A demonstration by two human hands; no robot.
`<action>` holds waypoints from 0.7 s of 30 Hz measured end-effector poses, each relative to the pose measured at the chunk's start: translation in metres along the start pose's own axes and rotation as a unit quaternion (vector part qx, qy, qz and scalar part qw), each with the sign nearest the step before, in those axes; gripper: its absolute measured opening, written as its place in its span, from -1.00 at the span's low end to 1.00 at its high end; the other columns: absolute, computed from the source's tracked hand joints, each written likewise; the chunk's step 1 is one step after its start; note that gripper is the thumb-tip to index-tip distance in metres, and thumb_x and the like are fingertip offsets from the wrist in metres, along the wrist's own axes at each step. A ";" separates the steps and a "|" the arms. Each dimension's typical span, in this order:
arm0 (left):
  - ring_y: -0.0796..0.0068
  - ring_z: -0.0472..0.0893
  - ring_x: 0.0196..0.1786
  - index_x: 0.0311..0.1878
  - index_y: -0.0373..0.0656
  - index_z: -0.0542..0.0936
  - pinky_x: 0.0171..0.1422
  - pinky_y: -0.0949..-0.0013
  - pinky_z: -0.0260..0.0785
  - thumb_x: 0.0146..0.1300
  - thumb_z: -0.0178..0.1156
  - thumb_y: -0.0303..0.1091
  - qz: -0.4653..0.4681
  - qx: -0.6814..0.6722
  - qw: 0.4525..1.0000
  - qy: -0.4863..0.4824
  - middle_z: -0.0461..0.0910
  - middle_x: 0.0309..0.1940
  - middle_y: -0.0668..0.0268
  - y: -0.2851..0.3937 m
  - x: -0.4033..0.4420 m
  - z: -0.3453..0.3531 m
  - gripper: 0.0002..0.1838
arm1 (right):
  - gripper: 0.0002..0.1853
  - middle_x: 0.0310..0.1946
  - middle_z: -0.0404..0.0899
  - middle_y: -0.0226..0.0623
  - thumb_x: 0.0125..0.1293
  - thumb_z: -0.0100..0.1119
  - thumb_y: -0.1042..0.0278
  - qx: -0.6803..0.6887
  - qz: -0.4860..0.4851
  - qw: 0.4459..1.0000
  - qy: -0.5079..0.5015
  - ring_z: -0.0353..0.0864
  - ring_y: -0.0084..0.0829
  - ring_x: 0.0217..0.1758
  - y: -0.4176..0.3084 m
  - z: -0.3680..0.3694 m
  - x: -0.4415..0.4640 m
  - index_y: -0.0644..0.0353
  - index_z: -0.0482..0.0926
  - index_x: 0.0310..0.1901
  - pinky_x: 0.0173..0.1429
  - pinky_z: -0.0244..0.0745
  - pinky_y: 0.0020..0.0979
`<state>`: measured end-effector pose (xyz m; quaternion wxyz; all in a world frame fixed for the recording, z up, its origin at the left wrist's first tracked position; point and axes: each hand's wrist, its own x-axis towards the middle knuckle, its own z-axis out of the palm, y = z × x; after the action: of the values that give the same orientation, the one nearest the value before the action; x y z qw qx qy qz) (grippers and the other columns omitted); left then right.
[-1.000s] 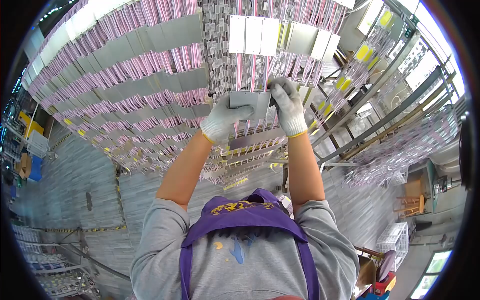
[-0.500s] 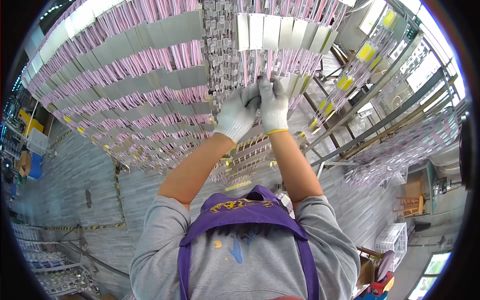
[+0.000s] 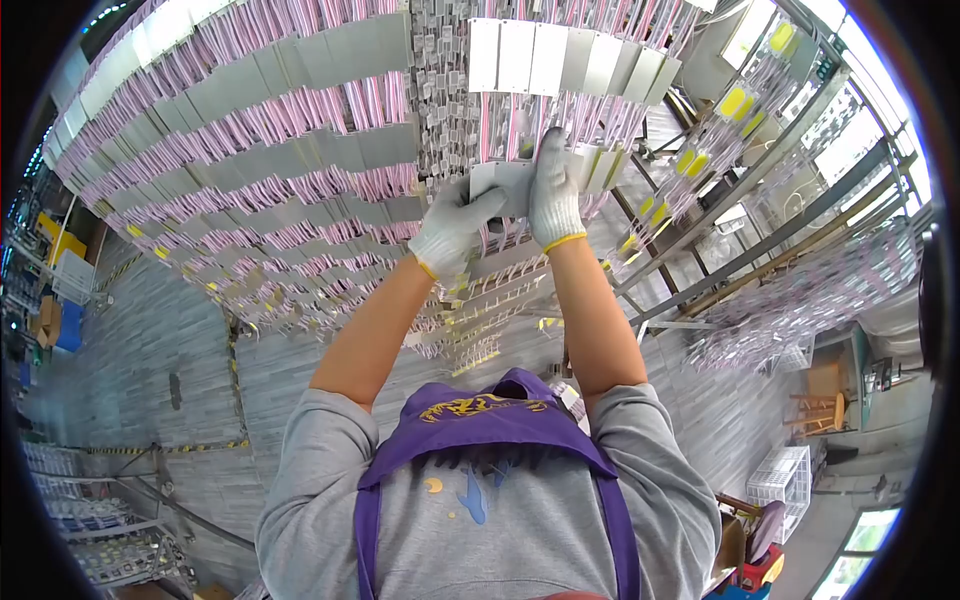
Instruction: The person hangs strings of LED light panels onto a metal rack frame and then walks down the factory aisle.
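My left hand point(image 3: 450, 222), in a white knit glove, grips the lower left part of a flat grey plate point(image 3: 514, 178), with the thumb lying across its front. The fingers behind the plate are hidden. On the right side of that plate, my right hand point(image 3: 554, 195) stands upright, gloved too, its visible fingers stretched up and touching the plates there. Pink and white strips point(image 3: 513, 125) hang just above my hands. Over them is a row of pale rectangular plates point(image 3: 515, 57).
Many tiers of grey plates point(image 3: 290, 163) and pink strips hang at left. Small clear pieces point(image 3: 440, 85) hang in a dense column beside them. Metal rails point(image 3: 740, 230) cross on the right, near yellow-marked hanging pieces point(image 3: 735, 102). A white crate point(image 3: 782, 487) stands at lower right.
My hands were close together on the hanging row. Now they are apart, the left lower and further left, the right stretched upward, and the grey plate shows between them.
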<state>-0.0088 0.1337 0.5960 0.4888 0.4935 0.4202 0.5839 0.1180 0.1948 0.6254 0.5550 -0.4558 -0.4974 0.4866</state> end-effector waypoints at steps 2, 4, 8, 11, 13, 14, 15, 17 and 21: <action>0.57 0.61 -0.09 0.12 -0.32 0.56 0.02 0.41 0.48 0.37 0.18 -0.29 -0.035 -0.107 0.992 -0.048 0.66 -0.08 0.33 -0.003 0.002 -0.005 -0.64 | -0.05 -0.24 0.61 -0.15 0.34 -0.27 -0.58 0.007 0.043 0.997 -0.057 0.59 -0.34 -0.16 0.006 -0.011 0.006 0.38 0.54 0.07 -0.08 0.53 -0.35; 0.58 0.61 -0.10 0.13 -0.31 0.55 0.01 0.42 0.48 0.37 0.18 -0.27 -0.022 -0.145 0.988 -0.053 0.66 -0.09 0.33 -0.026 0.004 -0.012 -0.63 | -0.07 -0.19 0.61 -0.19 0.32 -0.20 -0.58 0.066 0.120 0.983 -0.123 0.60 -0.37 -0.15 -0.011 -0.012 -0.008 0.34 0.54 0.09 -0.03 0.54 -0.36; 0.62 0.59 -0.23 0.15 -0.27 0.53 -0.11 0.42 0.48 0.42 0.13 -0.07 -0.009 -0.032 0.999 0.006 0.65 -0.20 0.33 -0.036 0.011 -0.016 -0.54 | -0.34 -0.27 0.65 -0.25 0.36 0.15 -0.25 0.093 -0.063 0.978 -0.174 0.61 -0.45 -0.22 0.023 -0.017 0.004 0.34 0.53 0.04 -0.05 0.56 -0.36; 0.60 0.57 -0.30 0.15 -0.25 0.51 -0.19 0.41 0.46 0.44 0.05 0.16 0.009 0.149 0.984 0.099 0.63 -0.26 0.30 -0.036 0.010 -0.012 -0.40 | -0.45 -0.25 0.68 -0.23 0.28 0.35 0.10 0.002 -0.044 0.972 -0.230 0.63 -0.47 -0.20 -0.012 -0.020 -0.010 0.42 0.48 0.09 -0.01 0.54 -0.42; 0.58 0.55 -0.31 0.17 -0.25 0.50 -0.21 0.42 0.43 0.39 -0.12 0.39 0.020 0.105 0.988 0.107 0.61 -0.27 0.30 -0.031 0.013 -0.004 -0.21 | -0.47 -0.22 0.71 -0.20 0.19 0.41 0.35 0.045 0.006 0.975 -0.216 0.65 -0.47 -0.16 -0.005 -0.022 -0.003 0.45 0.47 0.12 0.04 0.55 -0.43; 0.55 0.52 -0.34 0.15 -0.23 0.52 -0.23 0.44 0.40 0.32 -0.24 0.53 -0.022 0.115 0.989 0.087 0.60 -0.30 0.32 -0.028 0.012 -0.002 -0.09 | -0.46 -0.20 0.71 -0.19 0.18 0.42 0.35 0.085 0.018 0.968 -0.236 0.66 -0.47 -0.14 -0.002 -0.026 -0.003 0.44 0.47 0.13 0.04 0.55 -0.42; 0.55 0.52 -0.34 0.15 -0.23 0.52 -0.23 0.44 0.40 0.32 -0.24 0.53 -0.021 0.114 0.989 0.087 0.60 -0.30 0.32 -0.019 0.010 0.001 -0.09 | -0.45 -0.19 0.71 -0.17 0.17 0.42 0.35 0.124 0.030 0.959 -0.255 0.66 -0.46 -0.13 -0.004 -0.029 -0.003 0.44 0.47 0.13 0.04 0.56 -0.42; 0.66 0.37 -0.48 0.00 -0.20 0.55 -0.45 0.50 0.23 0.21 -0.20 0.63 -0.071 -0.008 0.997 0.038 0.43 -0.44 0.44 -0.011 0.007 0.006 -0.06 | -0.44 -0.16 0.71 -0.18 0.17 0.42 0.38 0.135 0.026 0.951 -0.275 0.66 -0.47 -0.11 0.012 -0.035 0.009 0.43 0.45 0.16 0.03 0.56 -0.42; 0.56 0.48 -0.45 0.04 -0.22 0.53 -0.38 0.41 0.34 0.33 -0.16 0.48 -0.083 0.034 0.996 -0.015 0.49 -0.46 0.37 -0.007 0.011 -0.004 -0.17 | -0.51 -0.20 0.72 -0.22 0.15 0.45 0.29 0.144 0.007 0.955 -0.258 0.66 -0.50 -0.14 0.006 -0.029 0.005 0.41 0.55 0.05 -0.02 0.55 -0.46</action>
<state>-0.0124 0.1459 0.5906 0.5245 0.4822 0.4717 0.5195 0.1460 0.1996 0.6170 0.4642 -0.2337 -0.5451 0.6579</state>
